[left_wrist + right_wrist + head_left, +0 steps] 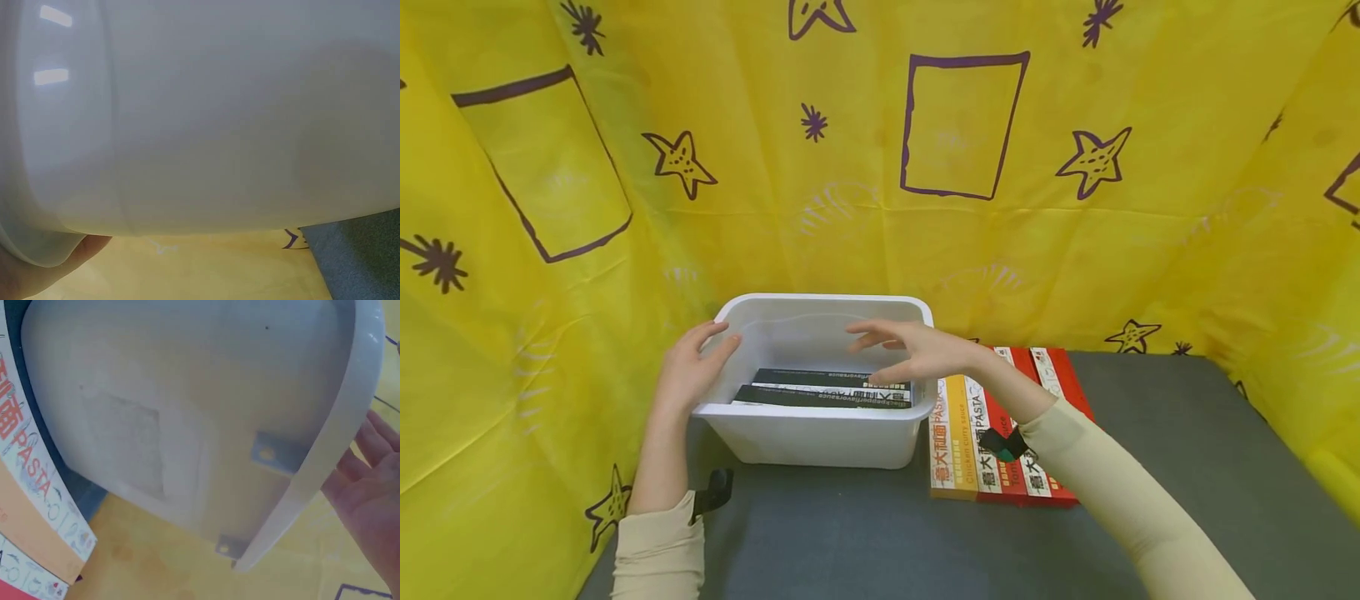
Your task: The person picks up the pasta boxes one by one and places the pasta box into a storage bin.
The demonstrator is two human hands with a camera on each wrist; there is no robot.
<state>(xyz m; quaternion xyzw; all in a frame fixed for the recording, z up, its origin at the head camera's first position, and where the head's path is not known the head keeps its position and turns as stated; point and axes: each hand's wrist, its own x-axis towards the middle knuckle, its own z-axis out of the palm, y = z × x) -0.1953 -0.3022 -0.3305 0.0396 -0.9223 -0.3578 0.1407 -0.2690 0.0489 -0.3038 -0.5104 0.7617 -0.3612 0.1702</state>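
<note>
A white plastic bin [812,437] stands on the dark grey table surface. Inside it lie dark pasta boxes [820,396] with white bands, labelled black pepper flavor sauce. My left hand [692,367] is at the bin's left rim, thumb and fingers spread; whether it touches the rim I cannot tell. In the left wrist view, part of that hand [37,275] shows beyond the rim. Over the bin's right side reaches my right hand [917,346], its fingers loosely extended above the boxes and holding nothing. The right wrist view shows this hand [375,487] past the bin's rim.
Right of the bin, a yellow-orange pasta box [957,433] and red pasta boxes [1063,379] lie side by side, partly hidden by my right forearm. A yellow cloth [865,242] with purple drawings hangs behind and at both sides of the grey table [850,533].
</note>
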